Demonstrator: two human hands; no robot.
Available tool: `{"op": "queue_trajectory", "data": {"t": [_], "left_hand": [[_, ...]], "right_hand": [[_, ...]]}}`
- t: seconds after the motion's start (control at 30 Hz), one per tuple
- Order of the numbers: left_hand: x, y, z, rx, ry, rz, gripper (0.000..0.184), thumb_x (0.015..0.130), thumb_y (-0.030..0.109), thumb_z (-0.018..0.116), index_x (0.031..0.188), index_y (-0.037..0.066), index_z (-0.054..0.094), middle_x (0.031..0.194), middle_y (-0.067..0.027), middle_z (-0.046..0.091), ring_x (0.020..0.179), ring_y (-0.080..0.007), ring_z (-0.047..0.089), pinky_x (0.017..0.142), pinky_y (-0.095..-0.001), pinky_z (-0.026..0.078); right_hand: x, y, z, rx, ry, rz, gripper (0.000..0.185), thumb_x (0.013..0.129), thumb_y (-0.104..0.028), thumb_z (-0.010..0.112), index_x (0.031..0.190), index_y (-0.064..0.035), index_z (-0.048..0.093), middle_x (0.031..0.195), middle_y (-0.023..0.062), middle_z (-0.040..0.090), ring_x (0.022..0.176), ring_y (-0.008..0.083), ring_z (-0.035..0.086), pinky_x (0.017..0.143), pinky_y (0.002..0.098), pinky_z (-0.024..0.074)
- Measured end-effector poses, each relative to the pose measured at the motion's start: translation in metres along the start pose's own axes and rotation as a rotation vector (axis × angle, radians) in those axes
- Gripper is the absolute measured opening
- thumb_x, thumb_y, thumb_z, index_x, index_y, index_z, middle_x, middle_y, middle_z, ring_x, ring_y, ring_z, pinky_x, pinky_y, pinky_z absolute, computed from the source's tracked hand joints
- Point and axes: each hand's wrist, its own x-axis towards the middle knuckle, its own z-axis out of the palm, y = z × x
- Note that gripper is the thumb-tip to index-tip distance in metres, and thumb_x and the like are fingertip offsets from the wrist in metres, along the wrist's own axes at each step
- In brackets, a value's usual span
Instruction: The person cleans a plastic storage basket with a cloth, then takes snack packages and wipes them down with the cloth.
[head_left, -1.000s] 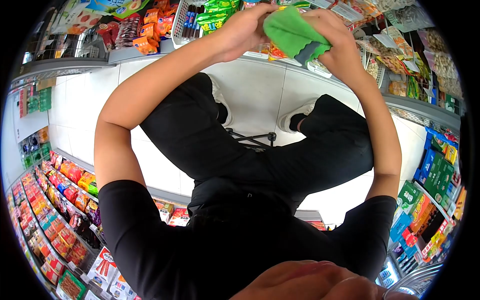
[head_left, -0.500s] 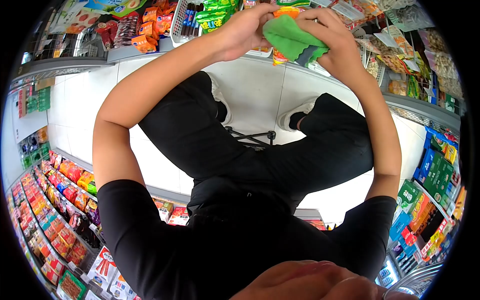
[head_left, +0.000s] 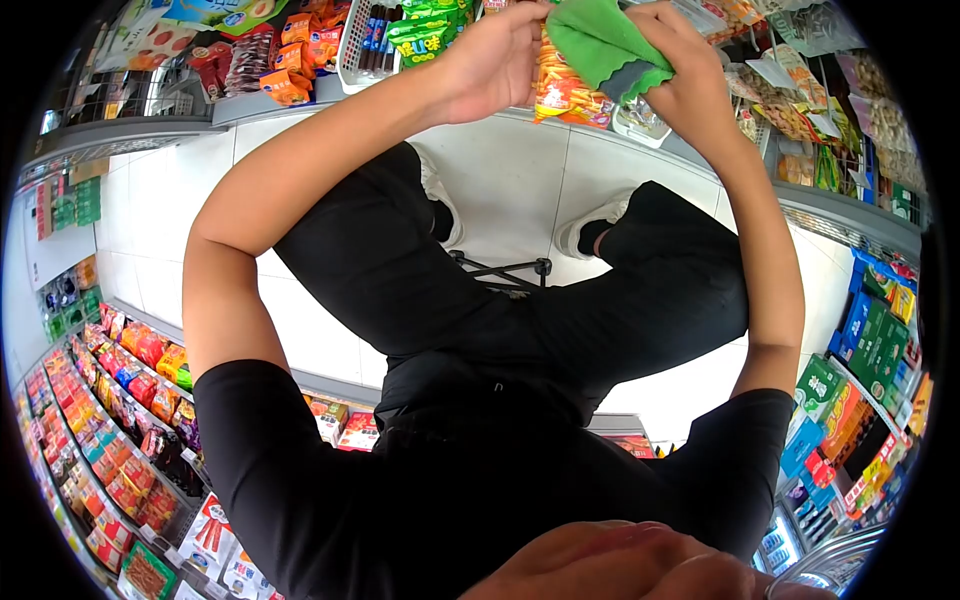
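Note:
An orange snack bag (head_left: 566, 92) printed with what look like fries hangs upright at the front of the shelf. Along its left edge, my left hand (head_left: 492, 65) is closed on the bag, its fingertips partly hidden. My right hand (head_left: 690, 75) grips a green cloth (head_left: 600, 42) with a grey patch at its lower corner. The cloth lies against the bag's upper right part and covers some of it. Just left of the bag, green snack packs (head_left: 422, 38) sit in a white basket (head_left: 352, 62).
A grey shelf edge (head_left: 275, 108) runs across in front of me, with orange packets (head_left: 290, 82) to the left. More bagged goods (head_left: 800, 90) hang at right. My legs straddle a folding stool frame (head_left: 505, 270) on the tiled floor. Stocked shelves (head_left: 130, 400) stand behind.
The green cloth and my right hand have shifted slightly up and right. More of the orange bag's front shows now. My left hand stays near the same place.

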Motion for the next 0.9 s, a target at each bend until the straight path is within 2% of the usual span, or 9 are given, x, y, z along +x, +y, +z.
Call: {"op": "queue_trajectory", "data": {"t": [0.1, 0.2, 0.3, 0.4, 0.5, 0.6, 0.7, 0.8, 0.9], "left_hand": [[0.001, 0.002, -0.003, -0.023, -0.058, -0.014, 0.049, 0.106, 0.041, 0.034, 0.140, 0.009, 0.048, 0.136, -0.0082, 0.059, 0.123, -0.0230, 0.059, 0.103, -0.0444, 0.049], [0.000, -0.002, -0.003, -0.060, 0.020, 0.019, 0.048, 0.106, 0.040, 0.035, 0.139, 0.008, 0.049, 0.132, -0.0088, 0.062, 0.118, -0.0238, 0.062, 0.100, -0.0423, 0.051], [0.002, -0.005, -0.014, -0.103, 0.077, -0.022, 0.043, 0.105, 0.032, 0.042, 0.138, 0.005, 0.050, 0.128, -0.0107, 0.064, 0.113, -0.0245, 0.065, 0.098, -0.0399, 0.053], [0.001, -0.007, -0.007, 0.079, 0.166, 0.028, 0.039, 0.105, 0.030, 0.039, 0.129, 0.003, 0.052, 0.121, -0.0070, 0.062, 0.113, -0.0189, 0.061, 0.099, -0.0408, 0.047], [0.003, -0.007, -0.006, 0.016, 0.116, 0.043, 0.038, 0.105, 0.028, 0.039, 0.133, 0.004, 0.050, 0.122, -0.0073, 0.062, 0.114, -0.0196, 0.062, 0.099, -0.0442, 0.048], [0.002, -0.004, -0.007, 0.043, 0.061, 0.083, 0.038, 0.105, 0.027, 0.041, 0.134, 0.003, 0.050, 0.125, -0.0076, 0.062, 0.115, -0.0198, 0.062, 0.099, -0.0453, 0.049], [0.004, -0.006, -0.012, 0.052, 0.173, 0.067, 0.037, 0.105, 0.026, 0.043, 0.133, 0.003, 0.049, 0.127, -0.0079, 0.062, 0.115, -0.0193, 0.063, 0.099, -0.0429, 0.050], [0.005, -0.009, -0.016, -0.012, 0.139, 0.070, 0.036, 0.105, 0.025, 0.043, 0.133, 0.003, 0.050, 0.125, -0.0079, 0.063, 0.112, -0.0183, 0.063, 0.097, -0.0388, 0.051], [0.006, -0.012, -0.019, -0.043, 0.132, 0.082, 0.036, 0.105, 0.024, 0.046, 0.132, 0.001, 0.050, 0.124, -0.0086, 0.063, 0.111, -0.0181, 0.064, 0.095, -0.0368, 0.052]], "right_hand": [[0.001, -0.004, -0.001, -0.057, -0.018, -0.004, 0.036, 0.074, -0.003, 0.073, 0.109, -0.0017, 0.067, 0.097, 0.0147, 0.062, 0.088, 0.0333, 0.063, 0.078, 0.0384, 0.0503], [-0.006, 0.007, 0.013, -0.018, -0.050, -0.122, 0.042, 0.072, 0.000, 0.073, 0.113, -0.0029, 0.064, 0.111, 0.0094, 0.063, 0.103, 0.0309, 0.061, 0.090, 0.0371, 0.0485], [-0.006, 0.003, 0.011, 0.073, -0.211, -0.131, 0.041, 0.073, -0.002, 0.074, 0.113, -0.0033, 0.065, 0.110, 0.0096, 0.062, 0.102, 0.0303, 0.062, 0.087, 0.0359, 0.0493], [-0.007, 0.004, 0.012, 0.002, -0.152, -0.098, 0.040, 0.072, -0.001, 0.073, 0.111, -0.0026, 0.064, 0.110, 0.0099, 0.062, 0.100, 0.0298, 0.062, 0.085, 0.0349, 0.0497], [-0.008, 0.016, 0.008, -0.030, -0.046, -0.055, 0.038, 0.072, -0.001, 0.073, 0.109, -0.0024, 0.064, 0.109, 0.0101, 0.062, 0.099, 0.0307, 0.061, 0.085, 0.0353, 0.0498], [-0.007, 0.007, 0.009, -0.052, -0.012, -0.123, 0.038, 0.071, 0.000, 0.073, 0.108, -0.0023, 0.064, 0.107, 0.0098, 0.062, 0.098, 0.0309, 0.061, 0.085, 0.0353, 0.0500], [-0.006, -0.003, 0.012, -0.023, -0.100, -0.137, 0.038, 0.071, 0.000, 0.073, 0.107, -0.0024, 0.064, 0.105, 0.0096, 0.062, 0.097, 0.0310, 0.061, 0.084, 0.0354, 0.0501], [-0.003, -0.010, 0.008, -0.021, -0.187, -0.177, 0.039, 0.069, -0.001, 0.074, 0.107, -0.0022, 0.064, 0.104, 0.0091, 0.062, 0.097, 0.0309, 0.061, 0.084, 0.0354, 0.0499], [-0.003, -0.006, 0.006, -0.025, -0.159, -0.227, 0.040, 0.068, -0.003, 0.076, 0.106, -0.0023, 0.063, 0.104, 0.0083, 0.061, 0.096, 0.0302, 0.061, 0.084, 0.0359, 0.0499]]}}
